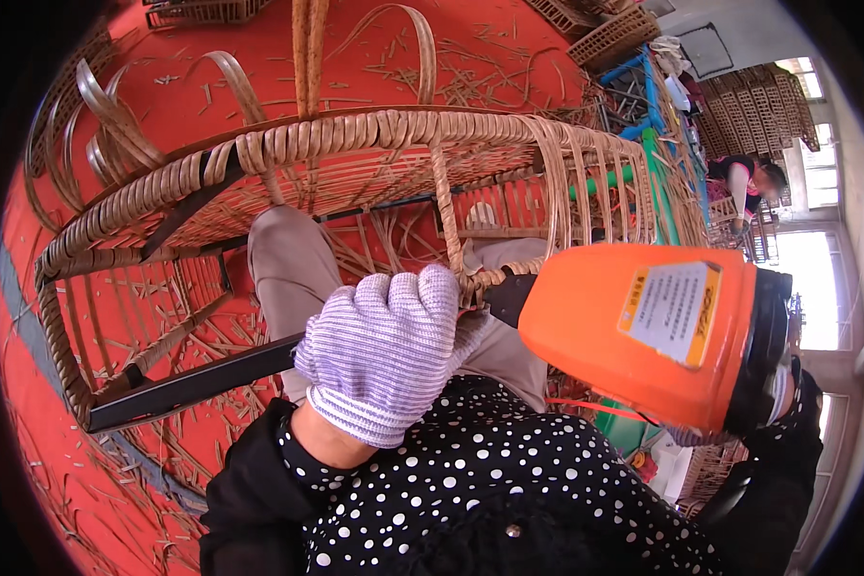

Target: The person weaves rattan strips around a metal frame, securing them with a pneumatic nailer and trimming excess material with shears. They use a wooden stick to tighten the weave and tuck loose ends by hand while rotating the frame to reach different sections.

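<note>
My left hand [379, 346], in a striped white-and-purple knit glove, is closed round the near rail of a woven rattan furniture frame [355, 139]. The bare black bar [197, 379] of that rail runs out to the left of the fist. A wrapped cane strut [444, 206] comes down to the rail beside my knuckles. An orange power tool [643, 331] with a pale label is at the right, its black nose [511, 300] against or very near the rail just right of my left hand. My right hand [696, 437] holds the tool from below, mostly hidden behind it.
The frame rests across my legs [293, 259]. Loose cane strips [115, 115] curl off its far left side. Cane scraps [461, 82] litter the red floor. A blue metal rack [653, 91] stands at the far right, with another person [744, 182] beyond and stacked woven pieces [754, 110] behind.
</note>
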Available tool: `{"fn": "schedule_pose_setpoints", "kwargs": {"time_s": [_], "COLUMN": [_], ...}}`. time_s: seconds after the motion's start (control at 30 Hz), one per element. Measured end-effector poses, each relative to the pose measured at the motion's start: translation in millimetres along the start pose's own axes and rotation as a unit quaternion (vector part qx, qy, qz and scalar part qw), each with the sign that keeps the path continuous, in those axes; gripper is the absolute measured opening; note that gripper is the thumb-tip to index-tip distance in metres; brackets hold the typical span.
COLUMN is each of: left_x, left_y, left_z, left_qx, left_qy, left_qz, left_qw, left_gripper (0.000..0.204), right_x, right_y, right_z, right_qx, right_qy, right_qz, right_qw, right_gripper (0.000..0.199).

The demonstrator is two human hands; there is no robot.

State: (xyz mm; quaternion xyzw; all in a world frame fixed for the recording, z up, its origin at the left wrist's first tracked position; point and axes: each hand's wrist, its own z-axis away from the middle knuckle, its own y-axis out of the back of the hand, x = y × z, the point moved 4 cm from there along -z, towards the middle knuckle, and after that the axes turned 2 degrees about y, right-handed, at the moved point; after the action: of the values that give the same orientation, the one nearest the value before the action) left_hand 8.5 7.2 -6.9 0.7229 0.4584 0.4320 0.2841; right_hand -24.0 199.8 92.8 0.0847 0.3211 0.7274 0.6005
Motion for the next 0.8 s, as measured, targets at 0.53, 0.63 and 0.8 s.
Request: {"fn": "schedule_pose_setpoints", "kwargs": {"time_s": [0.53,0.63,0.8], "left_x": [0,3,10], "left_y": [7,8,4], "left_z": [-1,-3,-25], "left_qx": [-0.030,-0.039,-0.131], "left_qy": [0.040,0.054,0.009], "left_qz": [0.033,0.038,0.026], "left_qw": [0.998,0.997,0.991], "left_gripper": [0.052,0.053,0.067], "right_x": [99,172,338], "right_y": [-9,-20,-34], "right_z": [40,44,20], "right_qx": [0.227,0.371,0.527], "right_qy": [0.053,0.034,-0.198], "right_qz": [-0.331,-0.419,-0.337], "right_qw": [0.914,0.828,0.755], "right_gripper": [0.022,0.035,0.047]}}
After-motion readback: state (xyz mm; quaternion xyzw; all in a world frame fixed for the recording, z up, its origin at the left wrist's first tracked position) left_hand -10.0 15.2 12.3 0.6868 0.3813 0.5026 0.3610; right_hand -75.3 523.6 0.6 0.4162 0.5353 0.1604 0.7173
